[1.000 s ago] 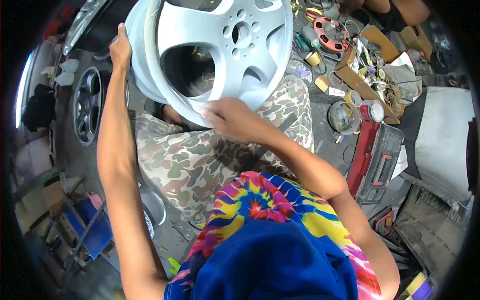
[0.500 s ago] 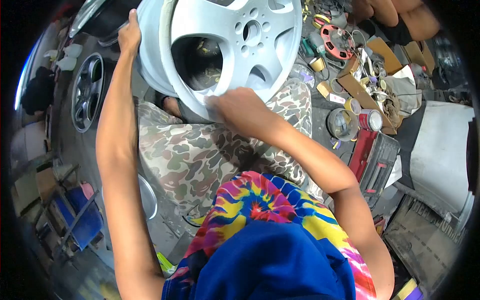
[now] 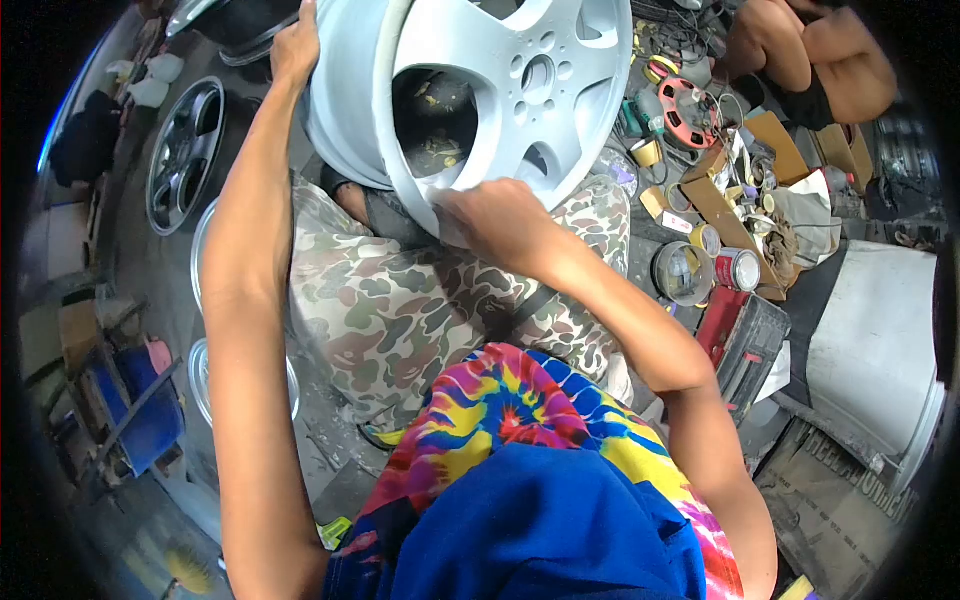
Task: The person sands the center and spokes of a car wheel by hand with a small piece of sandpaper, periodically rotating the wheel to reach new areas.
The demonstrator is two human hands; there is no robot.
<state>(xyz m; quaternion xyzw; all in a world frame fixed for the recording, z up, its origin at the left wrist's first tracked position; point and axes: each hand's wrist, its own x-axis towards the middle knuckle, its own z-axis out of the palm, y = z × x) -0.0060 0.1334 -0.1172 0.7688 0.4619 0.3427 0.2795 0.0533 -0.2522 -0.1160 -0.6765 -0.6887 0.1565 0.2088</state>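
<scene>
A pale grey alloy wheel rim (image 3: 500, 130) stands tilted between my legs, its spoked face toward me. My left hand (image 3: 294, 52) is closed on the rim's back edge at the upper left, with part of its fingers hidden behind the metal. Against the lower lip of the wheel, below a spoke opening, my right hand (image 3: 500, 222) is closed and blurred by motion. A thin pale sheet (image 3: 450, 218) shows under its fingers, pressed to the rim; its exact kind is too smeared to tell.
More wheel rims lie left, including a dark-spoked one (image 3: 187, 155). At right are a red cord reel (image 3: 688, 112), a cardboard box (image 3: 715, 210) of odds and ends, a can (image 3: 738, 269) and a toolbox (image 3: 745, 345). Another person (image 3: 840, 60) sits at upper right.
The view has shifted, so the wheel and my left hand sit farther right and slightly higher in it. My right hand stays at the wheel's lower lip, still blurred.
</scene>
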